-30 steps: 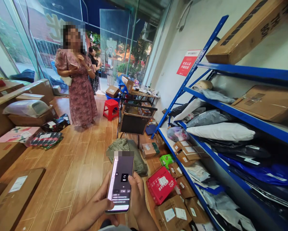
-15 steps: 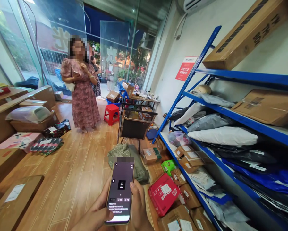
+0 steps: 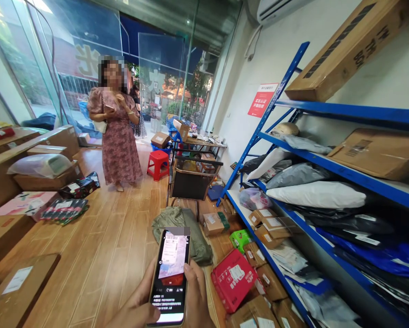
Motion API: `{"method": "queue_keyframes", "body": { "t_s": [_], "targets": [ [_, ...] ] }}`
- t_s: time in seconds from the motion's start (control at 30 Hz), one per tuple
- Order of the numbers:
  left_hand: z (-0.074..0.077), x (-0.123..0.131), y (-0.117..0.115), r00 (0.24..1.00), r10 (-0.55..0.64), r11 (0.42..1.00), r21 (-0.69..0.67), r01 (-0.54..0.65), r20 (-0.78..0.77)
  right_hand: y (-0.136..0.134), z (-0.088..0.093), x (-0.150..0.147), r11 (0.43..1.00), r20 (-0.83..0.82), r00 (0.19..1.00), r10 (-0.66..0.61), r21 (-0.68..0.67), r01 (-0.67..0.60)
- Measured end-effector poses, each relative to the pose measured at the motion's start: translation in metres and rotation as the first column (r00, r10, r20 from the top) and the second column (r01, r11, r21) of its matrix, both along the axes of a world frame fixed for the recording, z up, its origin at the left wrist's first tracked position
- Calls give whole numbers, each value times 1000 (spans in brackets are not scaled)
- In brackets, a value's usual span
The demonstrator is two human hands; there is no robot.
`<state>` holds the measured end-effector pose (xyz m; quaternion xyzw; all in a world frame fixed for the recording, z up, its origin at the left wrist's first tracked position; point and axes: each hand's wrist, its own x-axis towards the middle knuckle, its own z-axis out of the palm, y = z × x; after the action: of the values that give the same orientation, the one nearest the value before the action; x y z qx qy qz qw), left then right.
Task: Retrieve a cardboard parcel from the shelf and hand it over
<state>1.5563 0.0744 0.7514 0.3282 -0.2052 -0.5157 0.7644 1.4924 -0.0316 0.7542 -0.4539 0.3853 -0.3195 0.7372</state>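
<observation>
A smartphone [image 3: 169, 284] stands upright between my two hands at the bottom middle. Its lit screen carries a photo of a parcel label, with lines of text beneath. My left hand [image 3: 141, 296] wraps the phone's left side, its thumb lying over the lower left of the screen. On the opposite edge, my right hand [image 3: 196, 291] is closed against the phone, thumb along the right side. The phone hides most of the fingers. Just beyond it, a crumpled olive-green bag [image 3: 180, 230] lies on the floor, and a red box [image 3: 233, 278] sits to the right.
Blue shelving [image 3: 327, 159] with bagged parcels and boxes runs along the right. Cartons [image 3: 23, 282] line the left. A person [image 3: 117, 132] in a patterned dress stands ahead, near a red stool [image 3: 158, 165]. Behind the green bag are a black chair [image 3: 191, 182] and a cluttered desk [image 3: 207, 142].
The phone screen has gone from a dark loading picture to a photo of a parcel label. The phone sits very slightly lower, still in both my hands.
</observation>
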Motion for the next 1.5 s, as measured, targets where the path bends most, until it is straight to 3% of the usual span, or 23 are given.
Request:
{"method": "queue_keyframes", "body": {
  "t_s": [0.17,0.4,0.63,0.97,1.17,1.4,1.5],
  "targets": [
    [-3,1,1,1000,-1,1000,11,1,4,1,3,0,1000,47,999,27,9,-27],
    [8,0,3,1000,16,1000,3,-16,21,1,0,-2,999,33,999,27,35,-28],
    [6,0,5,999,14,999,42,-15,33,2,11,-1,988,126,981,151,3,-152],
    [13,0,2,1000,1,1000,0,-1,31,2,1,1,990,118,988,99,91,-110],
    [12,11,6,998,-65,996,53,65,6,-1,-3,3,989,115,990,80,115,-93],
    [1,20,6,984,-143,988,74,136,106,-28,9,19,934,207,913,352,-11,-358],
    [-9,20,2,991,-121,991,59,117,53,-39,15,31,932,223,905,361,-81,-352]
  ]
}}
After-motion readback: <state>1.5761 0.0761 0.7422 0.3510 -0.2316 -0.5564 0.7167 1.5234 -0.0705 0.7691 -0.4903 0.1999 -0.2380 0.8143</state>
